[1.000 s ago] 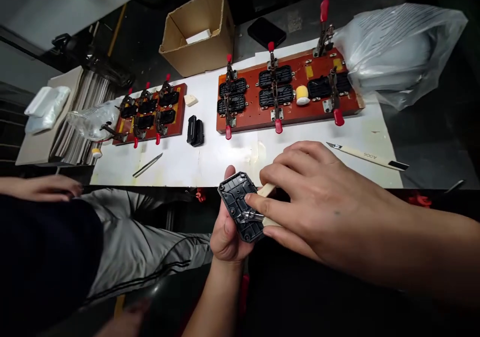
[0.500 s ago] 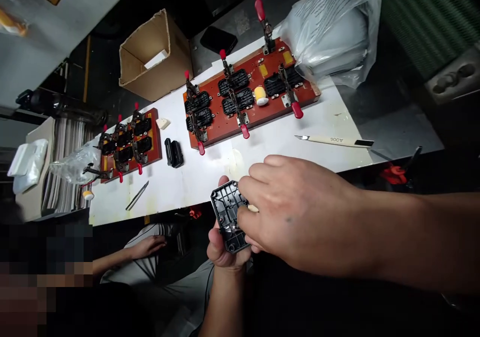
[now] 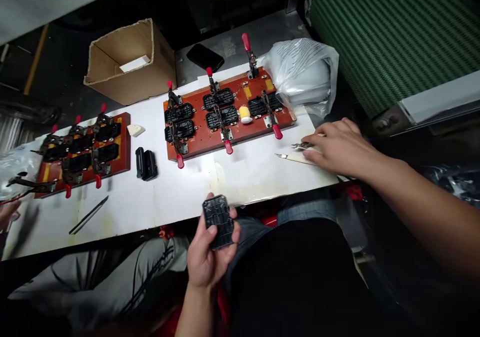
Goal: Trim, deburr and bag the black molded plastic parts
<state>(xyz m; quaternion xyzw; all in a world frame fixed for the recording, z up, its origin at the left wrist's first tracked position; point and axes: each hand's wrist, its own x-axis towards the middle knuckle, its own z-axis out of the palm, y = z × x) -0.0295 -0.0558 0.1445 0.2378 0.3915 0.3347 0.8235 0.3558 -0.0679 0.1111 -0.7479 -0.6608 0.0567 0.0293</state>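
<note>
Lower center, the left hand (image 3: pixel 207 258) clamps a ribbed black plastic plate (image 3: pixel 219 216); at right, the right hand (image 3: pixel 337 144), grip unclear, partly hides a silver-tipped tool (image 3: pixel 299 146).

Moves right hand (image 3: pixel 335 144) and pliers (image 3: pixel 299 147) off the black cover (image 3: pixel 219 217), over to the pale-handled knife (image 3: pixel 296 158), right of frame centre.

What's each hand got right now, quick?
Left hand: closed around a ribbed black plastic plate.
Right hand: over the small pliers, by the craft knife; grip cannot be told.
</note>
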